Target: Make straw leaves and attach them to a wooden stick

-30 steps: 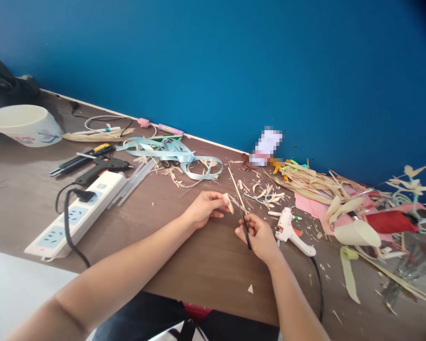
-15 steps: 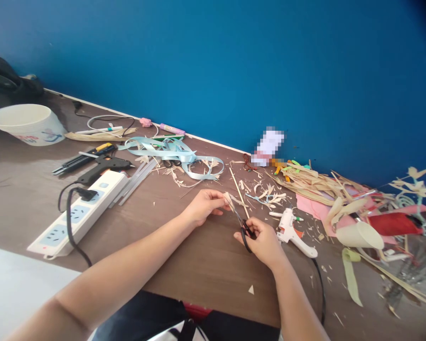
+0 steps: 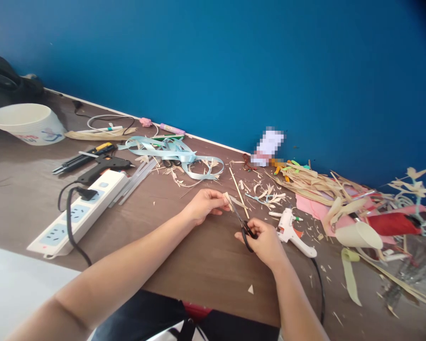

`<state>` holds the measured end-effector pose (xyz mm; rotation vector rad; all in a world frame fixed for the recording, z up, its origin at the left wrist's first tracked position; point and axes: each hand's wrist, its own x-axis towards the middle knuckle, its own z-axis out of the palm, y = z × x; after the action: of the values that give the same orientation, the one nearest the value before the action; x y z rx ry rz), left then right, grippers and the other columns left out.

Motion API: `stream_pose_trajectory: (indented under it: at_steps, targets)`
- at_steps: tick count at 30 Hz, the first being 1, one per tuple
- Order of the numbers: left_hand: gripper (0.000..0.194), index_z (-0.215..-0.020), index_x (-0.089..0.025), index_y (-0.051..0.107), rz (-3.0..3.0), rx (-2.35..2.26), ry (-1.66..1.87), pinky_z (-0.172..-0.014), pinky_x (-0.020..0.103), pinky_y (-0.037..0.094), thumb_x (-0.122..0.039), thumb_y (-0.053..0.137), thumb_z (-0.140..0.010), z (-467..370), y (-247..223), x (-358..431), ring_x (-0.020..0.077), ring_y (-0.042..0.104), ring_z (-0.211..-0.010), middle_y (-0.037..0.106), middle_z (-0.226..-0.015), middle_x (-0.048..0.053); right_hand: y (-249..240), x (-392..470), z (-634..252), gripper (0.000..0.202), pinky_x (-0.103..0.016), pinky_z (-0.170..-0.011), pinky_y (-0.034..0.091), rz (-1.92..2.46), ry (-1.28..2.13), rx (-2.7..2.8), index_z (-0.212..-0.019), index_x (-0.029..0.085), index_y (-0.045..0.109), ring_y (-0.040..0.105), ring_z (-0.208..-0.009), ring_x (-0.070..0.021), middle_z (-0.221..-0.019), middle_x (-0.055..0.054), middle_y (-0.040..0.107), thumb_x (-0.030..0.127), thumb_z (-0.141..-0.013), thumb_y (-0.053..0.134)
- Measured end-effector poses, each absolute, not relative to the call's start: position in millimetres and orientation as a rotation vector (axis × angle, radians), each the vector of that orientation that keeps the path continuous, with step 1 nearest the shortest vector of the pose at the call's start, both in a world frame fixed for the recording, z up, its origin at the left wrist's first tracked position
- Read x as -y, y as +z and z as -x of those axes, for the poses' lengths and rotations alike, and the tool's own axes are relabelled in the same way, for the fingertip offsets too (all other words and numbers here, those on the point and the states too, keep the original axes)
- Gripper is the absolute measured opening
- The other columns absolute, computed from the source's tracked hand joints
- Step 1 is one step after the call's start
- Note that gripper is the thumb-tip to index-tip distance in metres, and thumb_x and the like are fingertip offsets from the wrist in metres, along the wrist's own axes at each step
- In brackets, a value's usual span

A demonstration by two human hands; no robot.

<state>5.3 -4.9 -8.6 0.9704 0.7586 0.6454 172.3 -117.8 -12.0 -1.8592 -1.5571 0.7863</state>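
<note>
My left hand (image 3: 209,207) pinches a small pale piece of husk-like material (image 3: 227,200) between thumb and fingertips over the middle of the brown table. The fingers of my right hand (image 3: 258,234) are in the handles of black-handled scissors (image 3: 247,234). The scissor blades point up and left and reach the pale piece at my left fingertips. A thin pale stick (image 3: 238,192) lies just behind the blades. Small pale scraps (image 3: 270,196) and a white glue gun (image 3: 289,229) lie right of the scissors.
A power strip (image 3: 80,213), a black glue gun (image 3: 104,166) and light-blue ribbon (image 3: 163,148) lie left. White bowls (image 3: 30,125) stand at the far left. Dried husks (image 3: 315,184), a tipped white cup (image 3: 360,235) and a red roll (image 3: 394,224) lie right. A blue wall (image 3: 199,71) rises behind.
The scissors and my right hand have shifted very slightly. My left hand keeps its pinch on the pale piece, almost unmoved.
</note>
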Motion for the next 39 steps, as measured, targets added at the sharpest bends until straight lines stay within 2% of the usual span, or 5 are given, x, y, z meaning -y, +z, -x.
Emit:
stream_pose_trajectory:
  at_steps: [7, 23, 30, 35, 39]
  targets:
    - [0.023, -0.062, -0.011, 0.058, -0.948, -0.757, 0.637, -0.050, 0.018, 0.043, -0.030, 0.069, -0.057, -5.5, -10.2, 5.2, 0.0127, 0.060, -0.064, 0.064, -0.065, 0.006, -12.5, 117.5, -172.9, 0.026, -0.020, -0.041, 0.025, 1.909, 0.697, 1.572, -0.057, 0.019, 0.049, 0.033, -0.042, -0.0084, -0.044, 0.005, 0.045, 0.041, -0.063, 0.063]
    - [0.025, -0.062, -0.010, 0.057, -0.910, -0.701, 0.591, -0.051, 0.017, 0.042, -0.032, 0.069, -0.058, -3.5, -9.4, 4.8, 0.0118, 0.060, -0.066, 0.065, -0.070, 0.007, -17.4, 116.8, -174.5, 0.031, -0.019, -0.039, 0.020, 1.917, 0.743, 1.574, -0.054, 0.019, 0.041, 0.026, -0.042, -0.0067, -0.042, 0.007, 0.036, 0.039, -0.063, 0.062]
    - [0.025, -0.062, -0.010, 0.058, -0.971, -0.749, 0.559, -0.052, 0.019, 0.043, -0.032, 0.069, -0.056, -5.6, -10.7, 5.6, 0.0126, 0.060, -0.063, 0.064, -0.065, 0.006, -16.7, 116.5, -174.2, 0.034, -0.020, -0.039, 0.020, 1.902, 0.762, 1.566, -0.054, 0.019, 0.044, 0.027, -0.041, -0.0071, -0.042, 0.007, 0.037, 0.047, -0.061, 0.062]
    - [0.025, -0.061, -0.010, 0.057, -0.993, -0.749, 0.544, -0.052, 0.018, 0.042, -0.033, 0.068, -0.057, -4.9, -7.7, 6.6, 0.0116, 0.059, -0.063, 0.063, -0.065, 0.005, -15.2, 117.0, -174.4, 0.034, -0.019, -0.037, 0.020, 1.864, 0.890, 1.440, -0.052, 0.019, 0.042, 0.028, -0.038, -0.0062, -0.040, 0.007, 0.036, 0.042, -0.060, 0.065]
    - [0.024, -0.059, -0.010, 0.057, -1.015, -0.749, 0.513, -0.051, 0.018, 0.041, -0.032, 0.067, -0.058, -6.9, -4.1, 10.7, 0.0102, 0.057, -0.060, 0.063, -0.065, 0.005, -12.2, 112.6, -170.7, 0.026, -0.019, -0.041, 0.030, 1.743, 0.967, 1.279, -0.061, 0.018, 0.046, 0.038, -0.041, -0.0075, -0.047, 0.005, 0.047, 0.036, -0.062, 0.064]
